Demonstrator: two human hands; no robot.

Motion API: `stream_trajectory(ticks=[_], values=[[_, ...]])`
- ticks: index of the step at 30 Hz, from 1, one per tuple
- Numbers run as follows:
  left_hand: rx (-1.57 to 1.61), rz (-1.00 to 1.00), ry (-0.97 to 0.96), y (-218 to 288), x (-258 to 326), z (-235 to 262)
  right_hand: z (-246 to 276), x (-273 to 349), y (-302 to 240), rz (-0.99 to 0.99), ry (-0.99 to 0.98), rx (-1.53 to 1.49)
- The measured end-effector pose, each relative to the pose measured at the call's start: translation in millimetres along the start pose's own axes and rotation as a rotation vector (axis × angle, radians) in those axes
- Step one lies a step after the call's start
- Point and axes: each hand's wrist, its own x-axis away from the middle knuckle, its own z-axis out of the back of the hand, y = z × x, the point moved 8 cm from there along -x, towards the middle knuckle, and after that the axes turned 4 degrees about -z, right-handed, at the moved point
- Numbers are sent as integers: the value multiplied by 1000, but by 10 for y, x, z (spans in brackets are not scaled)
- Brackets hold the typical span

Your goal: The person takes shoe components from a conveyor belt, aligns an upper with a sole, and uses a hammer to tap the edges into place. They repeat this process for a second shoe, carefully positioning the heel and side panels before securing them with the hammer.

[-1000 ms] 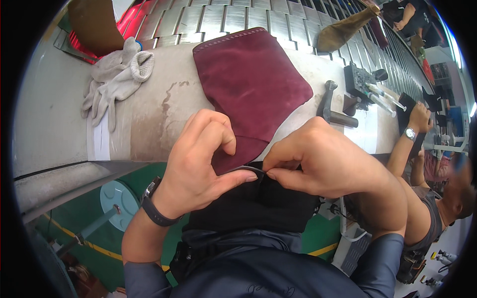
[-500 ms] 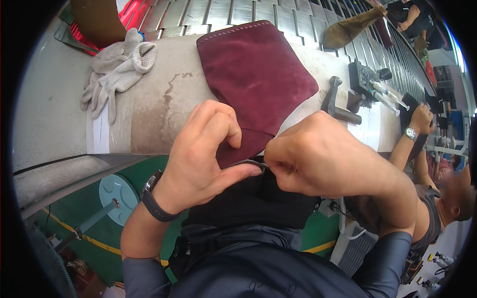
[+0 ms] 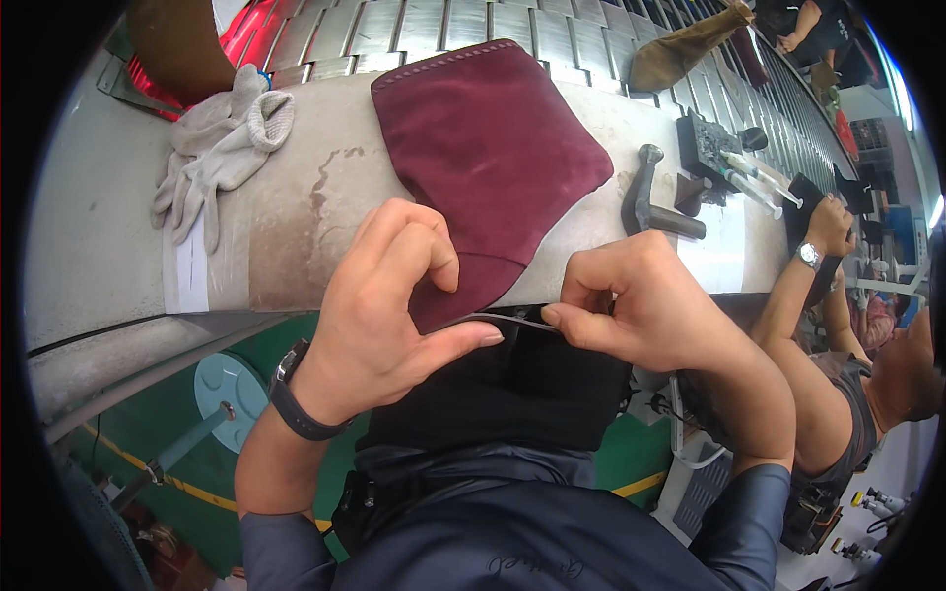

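Thumbs and forefingers meet at the bench edge: our left hand curls over the lower tip of the maroon suede piece, our right hand pinches a thin strip stretched between both hands. Grey gloves lie left on the bench; a hammer and a co-worker's arm sit right.

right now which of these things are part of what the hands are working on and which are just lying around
In the work:
left hand
right hand
dark red suede piece
thin strip pinched between both hands

Lying about:
pale work gloves
hammer
syringes
tan suede piece
a co-worker's hand at the same bench
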Motion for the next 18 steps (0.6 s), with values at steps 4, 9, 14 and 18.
stream_trajectory(ticks=[4, 9, 14, 18], values=[[4, -24, 13, 13, -14, 7, 20, 16, -216, 228, 201, -91], [24, -15, 19, 6, -14, -2, -85, 121, -399, 453, 292, 177], [13, -20, 10, 15, -19, 0, -141, 87, -373, 398, 284, 121], [12, -24, 20, 17, -17, 8, -150, 67, -279, 295, 277, 15]])
